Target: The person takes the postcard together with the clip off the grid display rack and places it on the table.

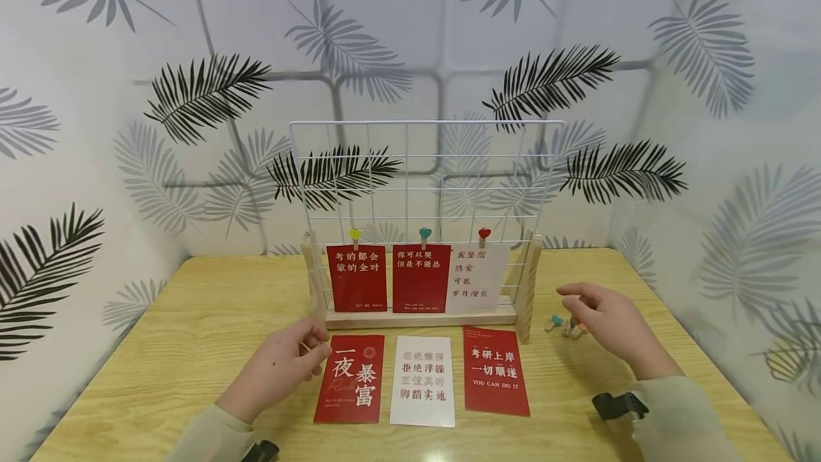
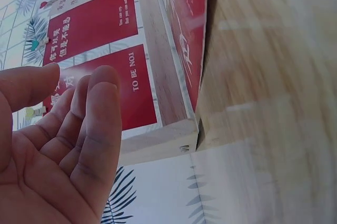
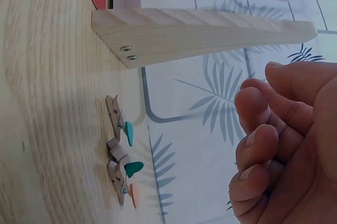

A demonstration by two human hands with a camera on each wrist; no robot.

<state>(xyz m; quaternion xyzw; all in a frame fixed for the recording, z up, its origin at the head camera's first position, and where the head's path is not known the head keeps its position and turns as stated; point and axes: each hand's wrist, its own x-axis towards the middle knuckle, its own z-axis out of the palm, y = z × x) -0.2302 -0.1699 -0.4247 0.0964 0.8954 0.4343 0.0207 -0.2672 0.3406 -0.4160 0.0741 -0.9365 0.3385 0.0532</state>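
Nearest, on the pale wood-grain tabletop, the left hand rests with fingers loose, grasping nothing, just beside a glossy red card lying flat, long axis running away from the person. A white card and another red card follow. The right hand hovers relaxed and empty above small wooden clips with teal hearts.

My head camera looks forward and down over the whole surface, facing the card rack. My left wrist camera sits low and close beside the rack's red cards. My right wrist camera, equally low, shares the rack's wooden foot and the clips.
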